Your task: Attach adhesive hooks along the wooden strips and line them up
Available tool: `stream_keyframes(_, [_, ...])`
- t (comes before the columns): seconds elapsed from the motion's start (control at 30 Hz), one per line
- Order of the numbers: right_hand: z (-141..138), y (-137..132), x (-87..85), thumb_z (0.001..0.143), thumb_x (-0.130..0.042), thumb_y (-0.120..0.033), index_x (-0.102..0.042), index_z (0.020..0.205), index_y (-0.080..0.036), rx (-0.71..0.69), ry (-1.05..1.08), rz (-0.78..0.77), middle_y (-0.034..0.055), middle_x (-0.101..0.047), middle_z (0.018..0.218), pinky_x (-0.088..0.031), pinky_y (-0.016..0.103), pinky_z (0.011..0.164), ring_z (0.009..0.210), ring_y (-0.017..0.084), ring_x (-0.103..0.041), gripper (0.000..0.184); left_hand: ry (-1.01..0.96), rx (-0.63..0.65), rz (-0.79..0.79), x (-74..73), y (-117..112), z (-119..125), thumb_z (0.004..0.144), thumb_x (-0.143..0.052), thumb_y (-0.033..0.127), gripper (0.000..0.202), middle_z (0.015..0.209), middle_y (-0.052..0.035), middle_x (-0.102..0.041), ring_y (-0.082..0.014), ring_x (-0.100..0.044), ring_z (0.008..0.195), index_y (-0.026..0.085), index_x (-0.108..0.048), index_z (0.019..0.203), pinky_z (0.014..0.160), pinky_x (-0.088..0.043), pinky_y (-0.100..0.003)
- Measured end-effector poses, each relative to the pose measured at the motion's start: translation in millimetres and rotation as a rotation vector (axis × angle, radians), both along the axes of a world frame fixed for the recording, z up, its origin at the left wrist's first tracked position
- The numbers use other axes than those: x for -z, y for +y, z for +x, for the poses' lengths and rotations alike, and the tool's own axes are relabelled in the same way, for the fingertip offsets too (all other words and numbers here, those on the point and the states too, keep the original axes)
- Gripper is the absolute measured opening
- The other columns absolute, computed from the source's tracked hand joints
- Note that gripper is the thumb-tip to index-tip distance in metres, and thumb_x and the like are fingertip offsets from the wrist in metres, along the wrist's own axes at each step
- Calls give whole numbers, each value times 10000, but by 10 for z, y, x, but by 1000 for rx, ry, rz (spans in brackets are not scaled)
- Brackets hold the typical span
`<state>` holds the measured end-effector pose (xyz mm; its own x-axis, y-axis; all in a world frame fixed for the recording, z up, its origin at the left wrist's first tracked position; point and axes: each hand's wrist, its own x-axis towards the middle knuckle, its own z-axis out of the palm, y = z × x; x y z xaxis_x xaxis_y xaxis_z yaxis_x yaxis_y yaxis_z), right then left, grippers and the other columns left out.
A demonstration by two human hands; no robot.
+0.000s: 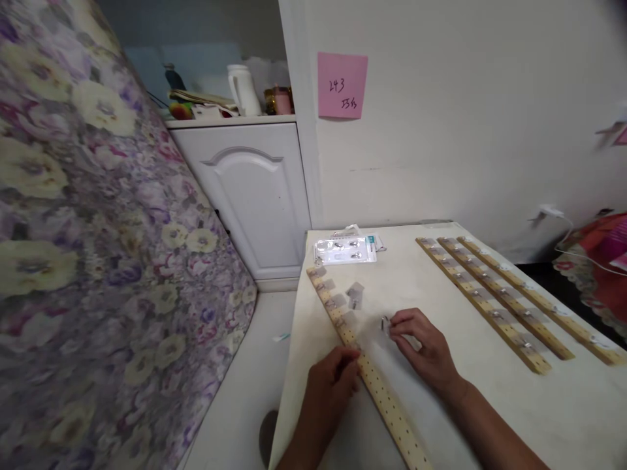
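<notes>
My right hand (pixel 425 356) pinches a small shiny metal piece (pixel 385 324) between thumb and fingertips, just above the table and right of a wooden strip with rows of holes (pixel 386 395). At that strip's left edge, my left hand (pixel 330 385) has its fingers closed by the wood; what they hold, if anything, is hidden. Along the far half of the strip sit several metal pieces with translucent square tabs (pixel 336 302). Beside them lie loose translucent squares (pixel 355 295).
Three more wooden strips (pixel 482 300) with similar pieces lie on the table's right side. Clear blister packs (pixel 344 249) rest at the back edge of the white table (pixel 401 281). A floral curtain (pixel 108 261) hangs at left, near a white cabinet (pixel 245 196). A pink note (pixel 341 85) is on the wall.
</notes>
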<state>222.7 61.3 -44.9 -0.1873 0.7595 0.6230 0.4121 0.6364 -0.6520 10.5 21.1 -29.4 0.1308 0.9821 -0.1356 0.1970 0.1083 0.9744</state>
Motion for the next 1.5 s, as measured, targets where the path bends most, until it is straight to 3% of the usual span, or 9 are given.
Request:
stream_keyframes(0.13, [-89, -102, -2, 817, -531, -44, -610, 949, -218, -91, -67, 46, 70, -550, 991, -503, 324, 775, 934, 185, -567, 232, -271, 20, -117, 76, 8, 96, 795, -548, 338, 271, 745, -8, -642, -109, -570, 553, 145, -567, 984, 518, -425, -231])
stream_keyframes(0.33, [-205, -204, 12, 804, -482, -8, -587, 969, -214, -207, -88, 55, 79, -517, 1027, -511, 323, 769, 969, 194, -545, 284, -456, 0, -232, 3, 1, 145, 769, -590, 326, 190, 647, -2, -646, -73, -535, 469, 143, -539, 776, 464, -388, -191])
stream_keyframes(0.6, [-217, -206, 10, 853, -421, -69, -566, 1088, -219, -138, -6, -89, 107, -429, 1161, -492, 346, 744, 951, 200, -527, 314, -390, -69, -212, 25, 41, 126, 739, -629, 350, 221, 612, 0, -659, -79, -557, 447, 143, -553, 737, 445, -400, -186])
stream_keyframes(0.9, [-221, -218, 6, 893, -380, -102, -587, 1112, -257, -218, -13, -46, 96, -424, 1203, -461, 338, 712, 837, 161, -519, 339, -390, -72, -270, -15, 26, 126, 715, -631, 392, 277, 647, -33, -688, -107, -609, 471, 125, -589, 776, 434, -419, -193])
stream_keyframes(0.97, [-223, -205, -10, 895, -426, -157, -579, 1102, -238, -184, 33, -106, 95, -489, 1114, -467, 330, 705, 856, 180, -533, 270, -384, -77, -284, -23, 23, 120, 707, -634, 404, 290, 643, -37, -691, -112, -609, 467, 126, -589, 777, 427, -418, -196])
stream_keyframes(1.07, [-233, -181, -30, 885, -495, -267, -572, 1048, -217, -150, 123, -322, 50, -560, 880, -459, 293, 636, 759, 172, -546, 187, -360, -61, -306, -14, 16, 110, 696, -633, 428, 308, 624, -41, -689, -124, -613, 460, 131, -585, 765, 419, -418, -207])
stream_keyframes(1.27, [-272, -191, 15, 822, -588, -360, -560, 919, -206, -223, 283, -771, -39, -502, 658, -379, 211, 491, 561, 100, -476, 184, -267, 30, -324, 75, -38, 91, 721, -587, 422, 282, 575, -15, -661, -123, -594, 422, 141, -588, 747, 402, -400, -211])
stream_keyframes(1.37, [-274, -217, 85, 820, -584, -360, -528, 869, -207, -272, 331, -880, -75, -460, 590, -308, 185, 400, 432, 60, -400, 170, -175, 23, -303, 125, -76, 70, 754, -555, 403, 265, 578, 0, -642, -123, -591, 439, 144, -605, 782, 414, -393, -210])
stream_keyframes(1.5, [-258, -259, 176, 822, -566, -346, -490, 826, -211, -234, 342, -937, -101, -441, 526, -307, 175, 363, 365, 52, -399, 155, 4, -3, -196, 115, -140, 18, 793, -496, 313, 179, 613, 17, -634, -117, -580, 485, 172, -602, 826, 460, -376, -208])
